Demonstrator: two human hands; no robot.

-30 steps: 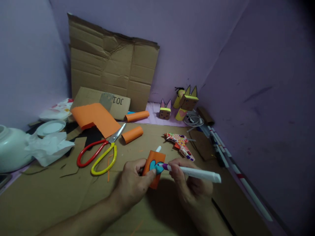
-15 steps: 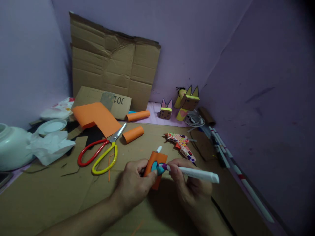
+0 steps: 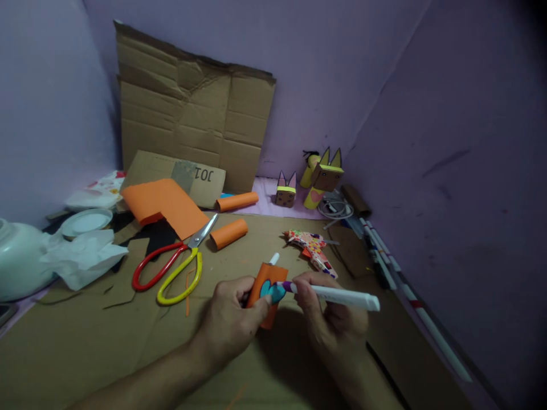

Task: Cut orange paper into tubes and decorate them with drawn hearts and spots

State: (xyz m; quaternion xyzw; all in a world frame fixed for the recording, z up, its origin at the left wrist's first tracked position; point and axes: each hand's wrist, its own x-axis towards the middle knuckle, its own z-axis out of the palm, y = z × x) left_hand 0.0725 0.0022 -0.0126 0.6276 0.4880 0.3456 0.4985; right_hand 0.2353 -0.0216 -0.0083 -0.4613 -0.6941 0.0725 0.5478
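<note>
My left hand (image 3: 233,316) is closed around an orange paper tube (image 3: 278,273), its thumb lying over the front. A blue heart (image 3: 277,292) with a dark outline sits on the tube's near face. Something white and rod-like (image 3: 274,259) sticks out past the tube's top end; the rest of it is hidden. Pinched in my right hand (image 3: 331,322) is a white marker (image 3: 342,296) with a purple front end. Its tip is at the upper edge of the heart; whether it touches the paper, I cannot tell.
Red-and-yellow-handled scissors (image 3: 194,247) lie left, near two orange rolls (image 3: 229,234) and orange paper (image 3: 166,199). A patterned glue gun (image 3: 311,247) lies beyond my right hand. Cardboard animal figures (image 3: 328,177) stand behind. Markers (image 3: 378,253) line the right wall; a white jar (image 3: 21,259) stands left.
The marker tip has shifted slightly upward along the heart's edge. My left hand keeps its hold on the tube. The whole view has slid a little.
</note>
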